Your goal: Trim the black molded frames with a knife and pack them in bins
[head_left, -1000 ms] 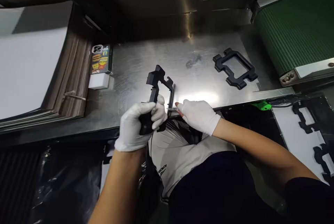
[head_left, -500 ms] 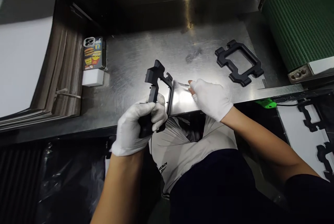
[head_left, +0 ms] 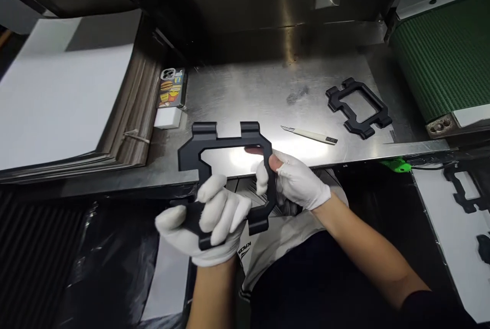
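Observation:
I hold a black plastic frame (head_left: 229, 141) flat in front of me, over the near edge of the steel table (head_left: 248, 89). My left hand (head_left: 206, 221), in a white glove, grips its near left part. My right hand (head_left: 294, 181), also gloved, pinches its right side. A small white-handled knife (head_left: 310, 135) lies on the table just beyond my right hand, apart from it. A second black frame (head_left: 359, 107) lies flat at the right of the table.
A thick stack of white sheets (head_left: 69, 99) fills the left. A phone (head_left: 170, 89) and a white block (head_left: 167, 117) sit beside it. A green conveyor belt (head_left: 440, 58) is at the right. More black frames (head_left: 465, 191) lie on a white sheet, lower right.
My right hand laid the knife down on the table and took hold of the frame's right side. The frame turned from upright on edge to flat, facing me.

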`<state>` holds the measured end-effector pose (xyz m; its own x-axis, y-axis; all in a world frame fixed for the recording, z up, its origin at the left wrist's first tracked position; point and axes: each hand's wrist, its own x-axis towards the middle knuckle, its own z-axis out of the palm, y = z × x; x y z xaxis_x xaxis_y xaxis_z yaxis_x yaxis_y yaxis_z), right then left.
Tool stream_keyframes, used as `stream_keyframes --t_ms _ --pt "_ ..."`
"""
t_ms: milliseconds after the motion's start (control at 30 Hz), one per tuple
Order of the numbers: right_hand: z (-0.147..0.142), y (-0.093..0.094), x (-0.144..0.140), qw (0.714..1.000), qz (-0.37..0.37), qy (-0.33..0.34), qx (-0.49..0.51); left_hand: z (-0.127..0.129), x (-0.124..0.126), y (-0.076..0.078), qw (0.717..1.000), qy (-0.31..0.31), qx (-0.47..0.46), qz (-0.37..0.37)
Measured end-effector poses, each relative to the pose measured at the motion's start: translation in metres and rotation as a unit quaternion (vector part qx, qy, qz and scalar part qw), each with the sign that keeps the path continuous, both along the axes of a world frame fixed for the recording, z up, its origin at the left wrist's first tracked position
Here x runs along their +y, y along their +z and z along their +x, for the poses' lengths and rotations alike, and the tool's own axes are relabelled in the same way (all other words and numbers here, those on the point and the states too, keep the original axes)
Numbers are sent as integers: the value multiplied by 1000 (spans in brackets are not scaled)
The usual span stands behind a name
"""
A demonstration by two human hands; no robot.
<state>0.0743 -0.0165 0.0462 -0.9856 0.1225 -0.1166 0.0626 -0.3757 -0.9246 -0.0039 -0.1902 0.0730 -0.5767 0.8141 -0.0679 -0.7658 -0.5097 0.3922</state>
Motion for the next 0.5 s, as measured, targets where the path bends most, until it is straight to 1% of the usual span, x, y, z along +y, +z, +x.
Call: stream_keyframes --t_ms 33,67,100,133,167,200,233,267,300,367,400,433,500 --pt "1 -2 -7 999 -32 13 2 3 -2 -1 1000 10 -12 4" --pt "3 -4 -13 1000 -24 18 -3 5 -5 -2 999 24 -22 2" --pt "6 -5 -18 1000 23 8 -20 6 -9 -2 999 38 -27 -7" --pt "9 -5 -21 994 93 -18 -46 7 -15 -2 998 49 -22 -18" --pt "12 -6 -23 981 168 -51 -77 7 -22 -2 998 58 -9 -35" --pt "13 -5 -24 963 233 -88 -105 9 -32 -3 997 58 14 -58" --pt "12 -4 -24 943 282 -122 -126 11 -42 -3 994 58 42 -84" --pt "7 -3 -24 928 315 -145 -136 14 -54 -4 989 58 67 -118" --pt "-2 -1 -23 918 342 -155 -131 20 -68 -6 982 59 88 -153" --pt "-38 3 -23 895 413 -145 -84 36 -96 -10 965 65 106 -231" --pt "-64 5 -24 878 461 -119 -57 46 -110 -13 954 65 104 -272" --pt "-94 6 -26 856 510 -78 -33 56 -123 -16 942 65 100 -315" --pt "-160 9 -34 795 607 16 -5 74 -145 -24 911 55 93 -397"
